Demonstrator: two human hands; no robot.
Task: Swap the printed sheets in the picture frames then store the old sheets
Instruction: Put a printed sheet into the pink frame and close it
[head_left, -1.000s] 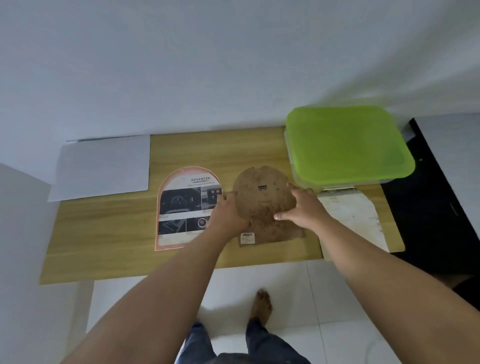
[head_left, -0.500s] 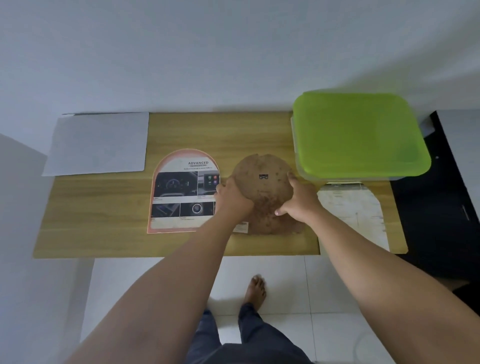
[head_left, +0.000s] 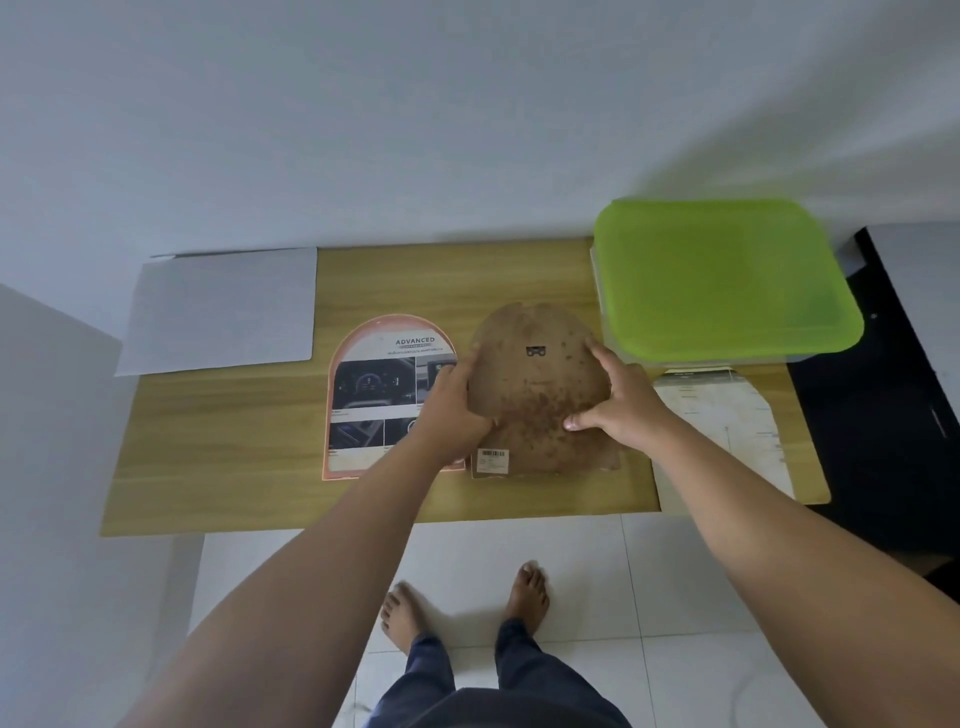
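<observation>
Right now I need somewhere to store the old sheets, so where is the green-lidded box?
The green-lidded box sits at the table's far right corner against the wall, just beyond the right hand and the pale printed sheet.

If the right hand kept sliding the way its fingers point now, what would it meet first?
The right hand points up-left across the brown backing board, so it would likely meet the left hand at the far edge, though height is unclear.

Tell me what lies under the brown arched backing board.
The brown backing board, held by left hand and right hand, covers whatever lies beneath; only the wooden table shows around it.
</observation>
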